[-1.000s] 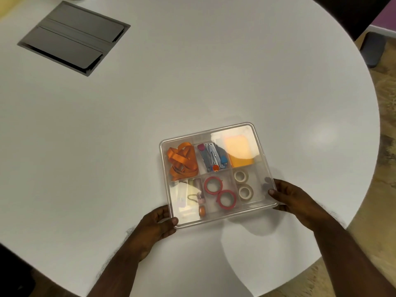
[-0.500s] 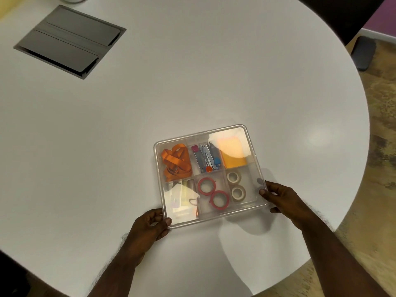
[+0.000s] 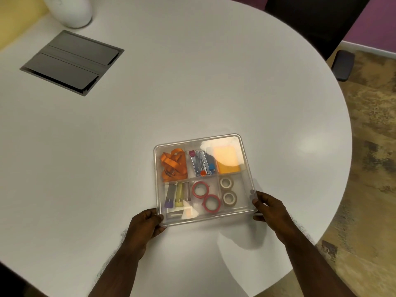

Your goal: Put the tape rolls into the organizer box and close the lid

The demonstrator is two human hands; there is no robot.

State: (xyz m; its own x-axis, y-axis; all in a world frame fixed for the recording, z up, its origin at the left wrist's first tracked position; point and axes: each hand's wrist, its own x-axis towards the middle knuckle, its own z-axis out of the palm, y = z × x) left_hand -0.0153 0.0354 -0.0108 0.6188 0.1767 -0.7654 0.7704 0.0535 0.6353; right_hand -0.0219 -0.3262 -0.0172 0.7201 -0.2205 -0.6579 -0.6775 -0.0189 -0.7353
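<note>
Gripping the near corners of the clear organizer box (image 3: 203, 179): left hand (image 3: 143, 227) fingers curled around the near-left corner, right hand (image 3: 270, 213) fingers pinching the near-right edge. Red tape rolls (image 3: 205, 198) and beige tape rolls (image 3: 228, 190) lying inside beneath the shut lid. Box shifted slightly left on the white table (image 3: 192, 82) since a moment ago; task seemingly finished.

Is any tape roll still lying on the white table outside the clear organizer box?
No. Both red tape rolls and both beige tape rolls sit in compartments of the clear plastic organizer box, none on the white round table.
</note>
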